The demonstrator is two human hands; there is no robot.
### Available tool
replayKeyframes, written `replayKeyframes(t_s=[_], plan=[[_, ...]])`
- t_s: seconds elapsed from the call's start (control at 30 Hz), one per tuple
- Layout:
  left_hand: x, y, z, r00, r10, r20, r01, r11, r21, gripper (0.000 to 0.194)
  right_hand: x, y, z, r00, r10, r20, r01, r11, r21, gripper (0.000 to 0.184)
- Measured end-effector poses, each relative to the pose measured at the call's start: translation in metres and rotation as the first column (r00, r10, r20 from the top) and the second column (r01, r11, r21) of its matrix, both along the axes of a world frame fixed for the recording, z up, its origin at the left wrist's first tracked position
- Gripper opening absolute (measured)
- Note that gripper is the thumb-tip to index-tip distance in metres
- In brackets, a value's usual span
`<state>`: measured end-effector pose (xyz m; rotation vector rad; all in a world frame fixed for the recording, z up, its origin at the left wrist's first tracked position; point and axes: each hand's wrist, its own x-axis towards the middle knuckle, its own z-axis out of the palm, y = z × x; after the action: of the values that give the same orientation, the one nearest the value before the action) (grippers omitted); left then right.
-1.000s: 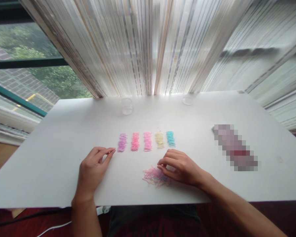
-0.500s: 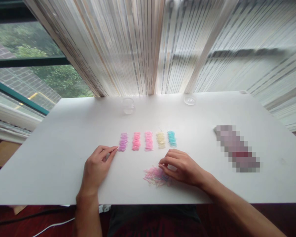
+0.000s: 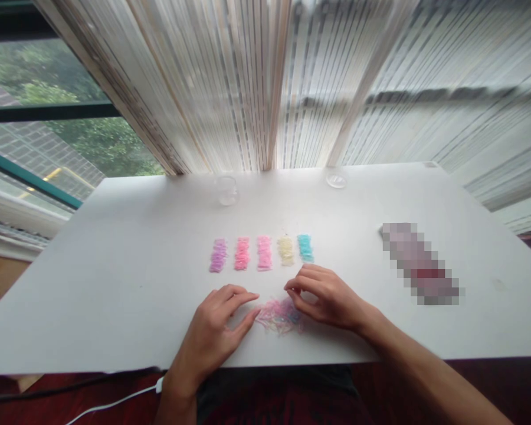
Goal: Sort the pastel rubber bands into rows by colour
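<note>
A loose pile of thin pastel pieces that look like small elastic bands lies near the front of the white table. At the pile's left edge is my left hand, thumb and fingers apart with nothing visible between them. My right hand hovers at the pile's right side, its thumb and index finger pinched together; whatever they hold is too small to make out. Behind the pile, bands lie in separate stacks by colour: purple, coral pink, light pink, pale yellow and turquoise.
A clear round container and a clear lid stand near the table's back edge. To the right lies a pixelated flat object. String curtains hang behind the table; a window is at the left.
My left hand has moved from the purple stack right and toward me to the pile, and its fingers have parted. My right hand stays beside the pile, still pinched.
</note>
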<state>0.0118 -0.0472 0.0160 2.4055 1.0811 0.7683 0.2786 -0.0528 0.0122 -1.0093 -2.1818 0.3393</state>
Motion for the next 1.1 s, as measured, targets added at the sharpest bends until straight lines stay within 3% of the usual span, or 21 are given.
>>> replayKeyframes(t_s=[0.33, 0.6, 1.1], plan=[[0.018, 0.001, -0.002, 0.996, -0.062, -0.065, 0.06, 0.998, -0.035, 0.015, 0.0, -0.002, 0.007, 0.996, 0.085, 0.025, -0.082, 0.993, -0.083, 0.013], [0.014, 0.003, -0.006, 0.997, -0.053, 0.062, 0.058, 0.995, -0.081, 0.015, -0.001, -0.001, 0.004, 0.996, 0.089, 0.026, -0.087, 0.994, -0.063, 0.012], [0.036, -0.002, 0.002, 0.995, -0.082, 0.057, 0.077, 0.993, 0.086, 0.009, -0.012, -0.003, -0.004, 0.995, 0.084, -0.05, -0.08, 0.993, 0.087, 0.012]])
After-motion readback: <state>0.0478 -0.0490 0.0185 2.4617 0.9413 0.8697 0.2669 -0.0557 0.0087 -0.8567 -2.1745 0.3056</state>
